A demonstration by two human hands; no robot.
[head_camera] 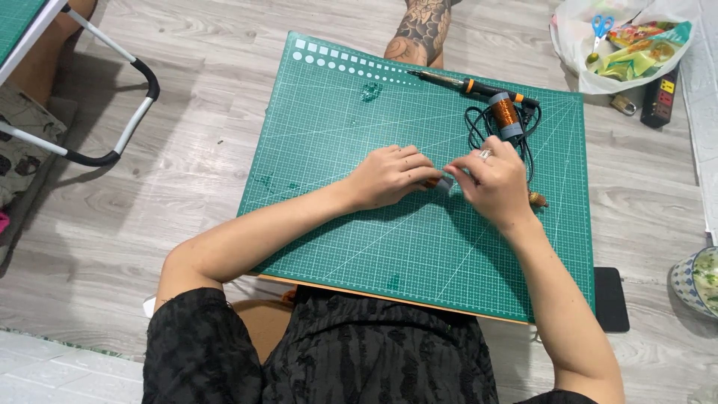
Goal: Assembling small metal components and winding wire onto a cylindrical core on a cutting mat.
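Two hands meet mid-mat on one small part: pale grey-white with an orange-brown bit showing, pinched between the fingertips just above the green cutting mat. Too small and too covered to say what it is. Left hand is curled, fingers closed on the part's left end, wrist resting on the mat. Right hand, ring on one finger, has its fingers bunched and closed on the part's right end; the two hands touch at the fingertips. Just beyond the right hand lies a spool of copper wire with grey ends, sitting on a loop of black cable. A soldering iron with black-and-orange grip lies along the mat's far edge, tip pointing left. A small brown piece sits on the mat right of the right wrist. Off the mat, on the grey wood floor: white plastic bag with blue-handled scissors far right, black flat device near right, patterned bowl at the edge, folding-table leg far left. A tattooed leg shows beyond the mat.
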